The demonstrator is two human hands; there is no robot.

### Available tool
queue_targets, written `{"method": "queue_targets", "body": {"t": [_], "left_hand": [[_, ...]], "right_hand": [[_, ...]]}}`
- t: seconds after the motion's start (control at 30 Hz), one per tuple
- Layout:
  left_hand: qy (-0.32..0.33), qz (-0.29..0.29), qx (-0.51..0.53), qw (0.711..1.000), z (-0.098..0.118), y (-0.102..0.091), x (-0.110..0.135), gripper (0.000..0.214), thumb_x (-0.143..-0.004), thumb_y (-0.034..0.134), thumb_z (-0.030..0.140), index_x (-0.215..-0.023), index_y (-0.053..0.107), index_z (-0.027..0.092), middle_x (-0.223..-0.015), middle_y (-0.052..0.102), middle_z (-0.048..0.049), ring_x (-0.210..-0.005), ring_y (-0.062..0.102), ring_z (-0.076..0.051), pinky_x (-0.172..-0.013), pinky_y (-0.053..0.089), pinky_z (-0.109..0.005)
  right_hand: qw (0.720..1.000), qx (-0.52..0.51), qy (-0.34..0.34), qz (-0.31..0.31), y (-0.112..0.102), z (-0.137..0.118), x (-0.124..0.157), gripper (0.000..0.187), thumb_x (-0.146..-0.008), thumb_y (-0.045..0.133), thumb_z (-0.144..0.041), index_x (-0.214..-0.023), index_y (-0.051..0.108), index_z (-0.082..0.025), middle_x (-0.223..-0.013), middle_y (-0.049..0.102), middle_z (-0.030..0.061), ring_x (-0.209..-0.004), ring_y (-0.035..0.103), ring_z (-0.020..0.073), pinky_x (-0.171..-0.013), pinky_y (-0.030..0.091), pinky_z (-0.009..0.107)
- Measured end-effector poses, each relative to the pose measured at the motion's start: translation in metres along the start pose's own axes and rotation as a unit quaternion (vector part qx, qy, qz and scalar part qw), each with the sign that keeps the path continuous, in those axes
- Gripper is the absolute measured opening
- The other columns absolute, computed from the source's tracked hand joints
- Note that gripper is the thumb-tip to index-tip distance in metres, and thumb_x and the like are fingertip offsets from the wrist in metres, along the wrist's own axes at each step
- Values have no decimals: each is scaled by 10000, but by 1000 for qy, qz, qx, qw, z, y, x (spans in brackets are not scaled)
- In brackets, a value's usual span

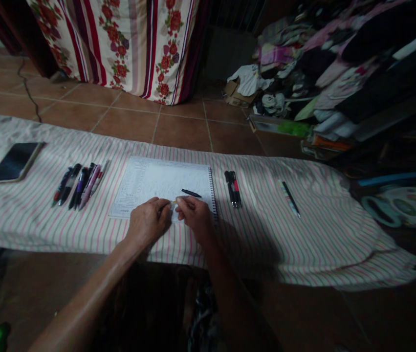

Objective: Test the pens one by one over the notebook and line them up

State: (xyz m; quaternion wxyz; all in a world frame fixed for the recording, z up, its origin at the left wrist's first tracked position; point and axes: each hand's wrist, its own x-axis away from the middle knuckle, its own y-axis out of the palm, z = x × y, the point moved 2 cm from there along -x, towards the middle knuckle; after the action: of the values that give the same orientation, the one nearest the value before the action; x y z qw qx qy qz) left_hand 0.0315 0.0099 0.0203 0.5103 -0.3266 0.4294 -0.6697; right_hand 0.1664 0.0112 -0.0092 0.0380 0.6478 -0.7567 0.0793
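Cloth (325, 230), striped, under notebook (167, 178); tiled floor (182, 129), curtain (142, 49) beyond. We see left hand (149, 217) and right hand (196, 215) pinching small yellowish piece (174, 201).

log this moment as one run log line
left hand: at small slim yellowish piece, grip unclear | right hand: pinching it | slim black cylindrical piece: on white spiral-bound paper notebook

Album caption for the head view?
Left hand and right hand close together over a spiral notebook, pens lying either side.
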Motion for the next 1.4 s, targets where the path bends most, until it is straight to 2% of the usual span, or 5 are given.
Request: {"method": "queue_targets", "body": {"t": [0.17, 0.5, 0.67, 0.9, 1.4], "left_hand": [[19, -24, 6, 1000, 1, -1, 1, 314, -887, 362, 326, -1027, 622, 220, -878, 647, -35, -766, 609, -170, -639, 408, -254], [67, 20, 25, 997, -27, -6, -4, 357, -864, 387, 202, -1182, 544, 161, -942, 610, -82, -877, 563, -185, -795, 444, -298], [55, 45, 48, 996, -38, -6, -3, 443, -853, 432, 179, -1294, 424, 216, -933, 643, -64, -865, 570, -178, -790, 455, -323], [45, 77, 92, 992, -40, -7, -4, 263, -837, 452, 214, -1063, 585, 202, -1025, 648, -60, -958, 580, -186, -858, 453, -327], [3, 54, 207, 977, -36, 2, -8, 276, -836, 459, 279, -1042, 618, 184, -998, 668, -44, -925, 605, -169, -830, 470, -295]], "right_hand": [[993, -106, 37, 21, -3, 0, -1, 287, -678, 634, -416, -591, 569, -150, -431, 468, -61, -358, 343, 32, -343, 224, 155], [975, -157, 23, 155, -31, -6, -12, 253, -614, 678, -385, -672, 614, -147, -523, 544, -30, -435, 417, 47, -349, 228, 143], [977, -155, 7, 145, -29, -9, -11, 252, -625, 674, -387, -694, 622, -150, -517, 547, -31, -437, 429, 54, -350, 239, 153], [984, -103, -34, 140, -20, -15, -7, 263, -674, 635, -415, -744, 641, -161, -645, 642, 13, -526, 548, 92, -363, 315, 155], [983, -128, -58, 116, -15, -16, -7, 252, -714, 613, -386, -806, 615, -151, -739, 689, 38, -610, 644, 124, -450, 471, 188]]}}
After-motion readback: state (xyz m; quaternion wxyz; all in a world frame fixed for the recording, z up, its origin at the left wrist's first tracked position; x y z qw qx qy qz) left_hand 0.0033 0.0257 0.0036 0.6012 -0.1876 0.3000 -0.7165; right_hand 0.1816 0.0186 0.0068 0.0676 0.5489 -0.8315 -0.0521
